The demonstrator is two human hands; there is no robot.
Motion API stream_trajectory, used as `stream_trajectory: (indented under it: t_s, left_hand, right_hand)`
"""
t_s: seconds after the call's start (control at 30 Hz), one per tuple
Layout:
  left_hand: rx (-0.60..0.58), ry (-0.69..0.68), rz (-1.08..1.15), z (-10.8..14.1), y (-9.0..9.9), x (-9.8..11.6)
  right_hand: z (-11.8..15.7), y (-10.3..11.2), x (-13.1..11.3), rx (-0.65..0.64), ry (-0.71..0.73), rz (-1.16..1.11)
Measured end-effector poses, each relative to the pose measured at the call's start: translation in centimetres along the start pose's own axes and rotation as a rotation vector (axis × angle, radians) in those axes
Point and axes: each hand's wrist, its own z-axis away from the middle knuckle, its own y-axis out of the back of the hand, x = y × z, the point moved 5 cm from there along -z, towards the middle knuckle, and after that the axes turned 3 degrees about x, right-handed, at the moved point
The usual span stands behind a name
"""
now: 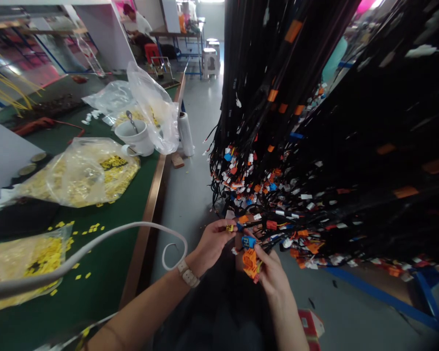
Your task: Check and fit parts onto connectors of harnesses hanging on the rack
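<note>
Dark clothing (215,312) shows, with a pale band (188,275) around the left wrist (196,262).

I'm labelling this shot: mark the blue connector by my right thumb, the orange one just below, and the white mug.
Blue connector (248,242): head view, its patterned face.
Orange connector (249,260): head view, middle of body.
White mug (145,141): head view, outer wall.

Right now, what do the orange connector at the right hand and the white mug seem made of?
Orange connector: probably moulded plastic, satin; evenly coloured, shaped housing. White mug: perhaps glazed ceramic, smooth, even wall; plastic remains possible.
</note>
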Motion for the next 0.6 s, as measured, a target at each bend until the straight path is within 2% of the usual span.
stream_trajectory:
  t_s: [0.2, 0.37, 0.53, 0.6]
  left_hand:
    - [-0.074, 0.058, 0.027, 0.5, -0.5, 0.0]
    - [-0.099, 0.012, -0.131, 0.7, -0.4, -0.1]
    - [-0.177, -0.084, -0.289, 1.0, -1.0, 0.0]
    - [-0.167, -0.116, -0.366, 1.2, -1.2, 0.2]
  right_hand:
    - [-0.6, -0.5, 0.1, 0.188, 0.035, -0.087]
    - [-0.8, -0.7, 0.4, 0.217, -0.022, -0.150]
    - [-1.6, 0.0, 0.7, 0.252, 0.013, -0.200]
    - [-1.9, 0.1, 0.9, 0.234, 0.032, -0.188]
